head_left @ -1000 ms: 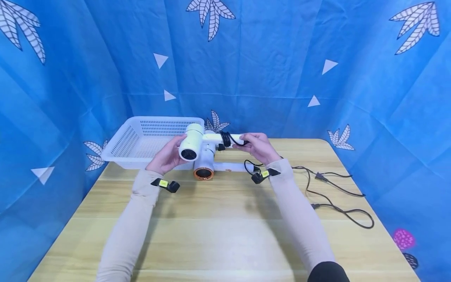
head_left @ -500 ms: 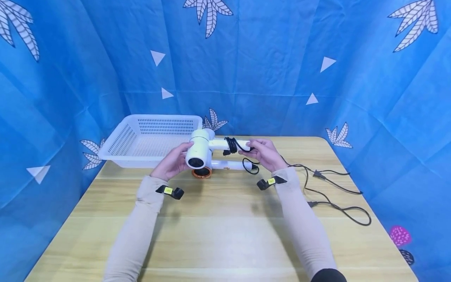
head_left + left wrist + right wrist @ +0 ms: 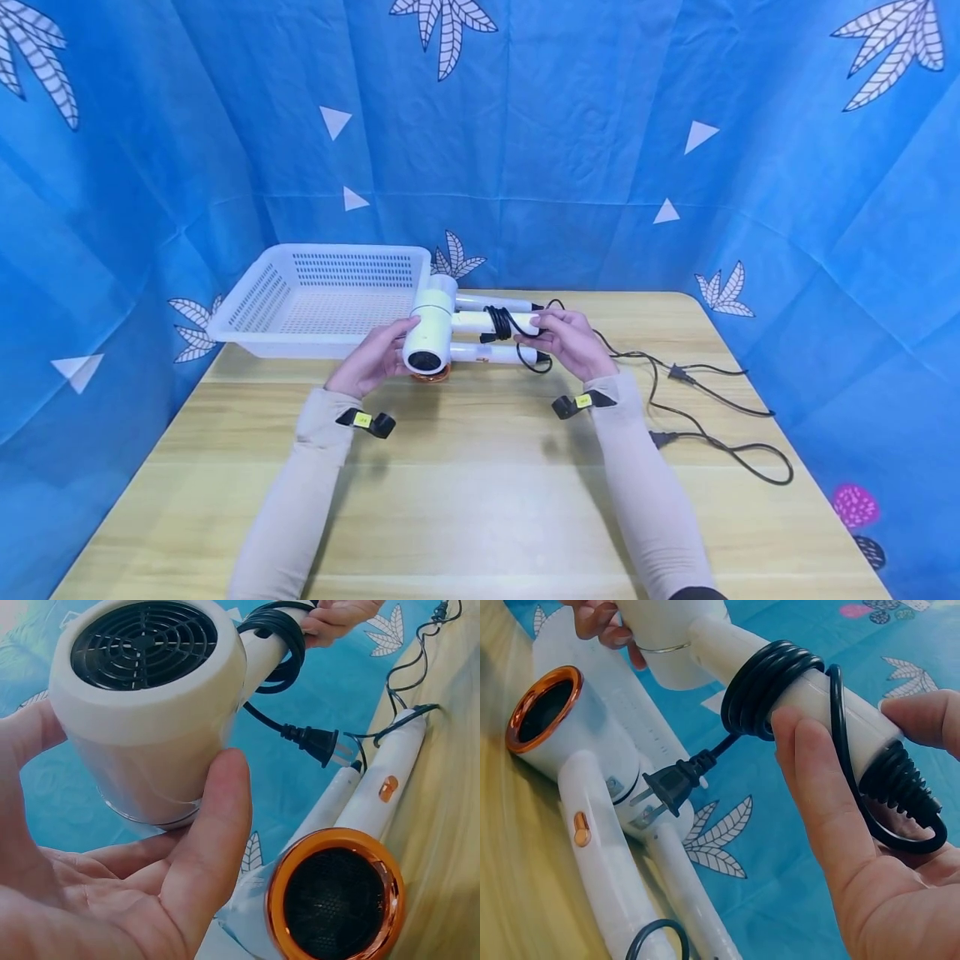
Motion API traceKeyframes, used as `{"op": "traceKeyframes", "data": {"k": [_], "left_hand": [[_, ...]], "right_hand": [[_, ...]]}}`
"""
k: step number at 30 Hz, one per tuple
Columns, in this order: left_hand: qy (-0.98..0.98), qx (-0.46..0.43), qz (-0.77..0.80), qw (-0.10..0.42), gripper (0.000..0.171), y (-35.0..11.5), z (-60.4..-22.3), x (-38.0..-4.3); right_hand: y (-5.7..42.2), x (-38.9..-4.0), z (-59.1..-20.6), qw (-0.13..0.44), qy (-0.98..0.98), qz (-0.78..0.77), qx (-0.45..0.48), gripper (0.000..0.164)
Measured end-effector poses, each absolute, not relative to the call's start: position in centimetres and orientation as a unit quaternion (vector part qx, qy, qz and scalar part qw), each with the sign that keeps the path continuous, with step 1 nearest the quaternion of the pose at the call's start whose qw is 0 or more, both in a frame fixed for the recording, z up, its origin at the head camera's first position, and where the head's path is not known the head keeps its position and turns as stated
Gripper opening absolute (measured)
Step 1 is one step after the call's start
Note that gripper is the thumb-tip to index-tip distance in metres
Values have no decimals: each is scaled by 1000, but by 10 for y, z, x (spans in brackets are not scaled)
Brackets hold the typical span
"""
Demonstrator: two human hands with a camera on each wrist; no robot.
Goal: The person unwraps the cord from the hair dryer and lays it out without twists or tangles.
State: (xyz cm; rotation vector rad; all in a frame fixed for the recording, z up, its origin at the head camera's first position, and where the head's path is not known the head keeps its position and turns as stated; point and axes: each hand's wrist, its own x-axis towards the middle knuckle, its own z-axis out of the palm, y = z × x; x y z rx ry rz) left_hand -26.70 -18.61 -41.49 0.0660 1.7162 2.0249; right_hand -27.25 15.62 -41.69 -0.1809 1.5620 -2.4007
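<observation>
A white hair dryer [image 3: 429, 333] is held up above the table by both hands. My left hand [image 3: 371, 358] grips its barrel, thumb and fingers on opposite sides below the black rear grille. My right hand [image 3: 568, 342] pinches the end of its handle. Black cord [image 3: 772, 686] is coiled round that handle, with the two-pin plug [image 3: 671, 786] dangling. Beneath it lies a second white hair dryer [image 3: 592, 855] with a copper-coloured rim, mostly hidden by the held one in the head view. A third white hair dryer [image 3: 694, 892] lies right behind the second.
A white perforated plastic basket [image 3: 255, 346] stands at the back left, beside the dryers. Loose black cords [image 3: 705, 433] with plugs trail over the right side of the wooden table [image 3: 480, 500]. Blue patterned cloth [image 3: 570, 150] encloses the table at the back and sides.
Both hands have brought the hair dryer toward the person and slightly right. It now covers more of the copper-rimmed dryer, and the handle of the one behind has come into sight.
</observation>
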Motion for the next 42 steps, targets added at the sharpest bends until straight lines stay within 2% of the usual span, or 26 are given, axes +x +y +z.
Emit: {"op": "traceKeyframes", "data": {"k": [4, 9, 18, 27, 35, 36, 40, 42], "left_hand": [[618, 25, 749, 237, 53, -187, -420, -262], [615, 31, 749, 246, 41, -189, -424, -261], [622, 31, 746, 234, 51, -187, -422, -260], [629, 24, 748, 210, 42, -182, -420, -261], [633, 10, 750, 192, 43, -181, -420, -262], [633, 10, 751, 189, 45, -181, -420, -262], [632, 11, 753, 184, 50, -181, -418, -263], [632, 11, 753, 181, 52, -181, -417, -263]], "right_hand": [[156, -272, -418, 141, 540, -827, -69, 15], [157, -271, -419, 140, 553, -819, -70, 23], [160, -271, -421, 156, 541, -822, -85, 21], [167, -273, -419, 167, 557, -809, -90, 15], [171, -271, -420, 201, 536, -812, -117, 14], [172, -272, -420, 206, 536, -810, -122, 17], [176, -275, -421, 226, 543, -801, -112, 67], [178, -278, -423, 229, 546, -801, -87, 83]]}}
